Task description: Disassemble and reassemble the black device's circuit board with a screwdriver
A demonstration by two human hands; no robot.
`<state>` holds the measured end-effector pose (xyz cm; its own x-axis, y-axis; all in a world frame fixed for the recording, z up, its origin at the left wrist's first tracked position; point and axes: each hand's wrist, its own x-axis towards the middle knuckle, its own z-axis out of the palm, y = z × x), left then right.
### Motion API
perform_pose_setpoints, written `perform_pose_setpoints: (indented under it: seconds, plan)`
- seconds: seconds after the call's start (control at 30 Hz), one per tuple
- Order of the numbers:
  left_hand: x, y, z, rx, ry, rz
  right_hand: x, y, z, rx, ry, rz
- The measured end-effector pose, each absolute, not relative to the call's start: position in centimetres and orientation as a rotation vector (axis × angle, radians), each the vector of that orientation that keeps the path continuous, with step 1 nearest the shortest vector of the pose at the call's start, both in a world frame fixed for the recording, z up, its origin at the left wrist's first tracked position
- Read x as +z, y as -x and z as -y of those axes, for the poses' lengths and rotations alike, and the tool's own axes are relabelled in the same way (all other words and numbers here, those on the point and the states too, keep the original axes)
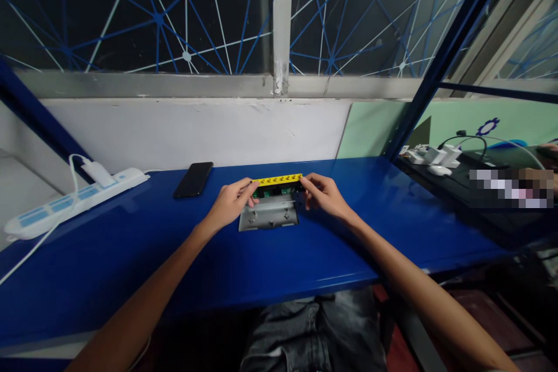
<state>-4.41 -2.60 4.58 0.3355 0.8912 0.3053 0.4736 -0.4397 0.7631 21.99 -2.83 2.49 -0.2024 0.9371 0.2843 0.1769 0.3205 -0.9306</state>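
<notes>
A yellow strip (279, 179) with a row of dark marks is pinched at its two ends, held level above the blue table. My left hand (233, 200) is closed on its left end, thumb and fingers together. At the right end, my right hand (321, 193) grips it between thumb and fingers. Just below the strip shows part of a green circuit board (285, 190); I cannot tell if the two are joined. Nearest to me, a grey casing panel (269, 216) with small posts lies on the table, its far edge close under the board.
A black phone (193, 179) lies to the left. Farther left is a white power strip (78, 200) with a plug and cable. On the right, white chargers (443, 155) and cables sit on a dark surface, beside another person's blurred hand (534, 186). Blue frame posts flank the table (174, 261).
</notes>
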Motion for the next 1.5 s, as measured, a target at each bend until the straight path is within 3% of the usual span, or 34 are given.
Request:
perform_pose_setpoints:
  seconds: [1.13, 1.5]
  plan:
    - [4.14, 4.46, 1.85, 0.933, -1.732, -1.168, 2.44, -21.81, 2.70, 1.075, 0.953, 1.654]
    - [4.15, 4.45, 1.95, 0.952, -1.689, -1.234, 3.22, -21.61, 3.20, 1.395, 0.868, 1.358]
